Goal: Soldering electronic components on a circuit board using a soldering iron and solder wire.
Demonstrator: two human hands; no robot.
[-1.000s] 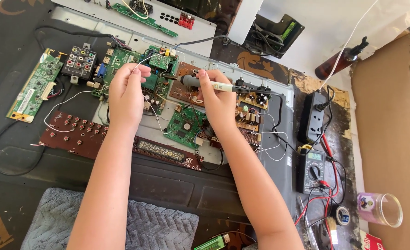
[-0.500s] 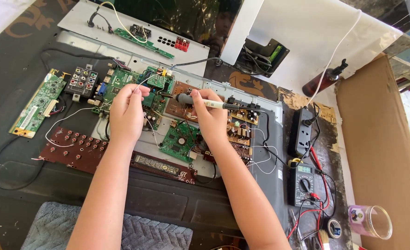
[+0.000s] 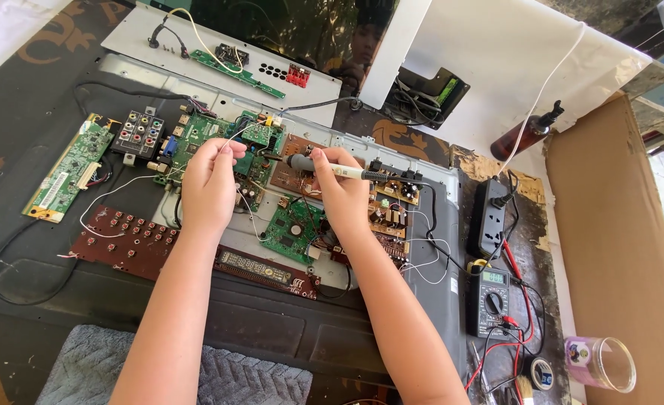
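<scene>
The right hand (image 3: 341, 196) pinches a soldering iron (image 3: 330, 169), its tip pointing left onto the green circuit board (image 3: 231, 146) between both hands. The left hand (image 3: 210, 180), fingers pressed together, pinches a thin white wire (image 3: 236, 135) just above that tip.

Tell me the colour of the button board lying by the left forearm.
The button board is dark reddish-brown with small red buttons, seen in the head view.

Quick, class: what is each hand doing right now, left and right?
Left hand: closed, pinching a thin white wire over the green circuit board.
Right hand: closed on the soldering iron, tip pointing left.
</scene>
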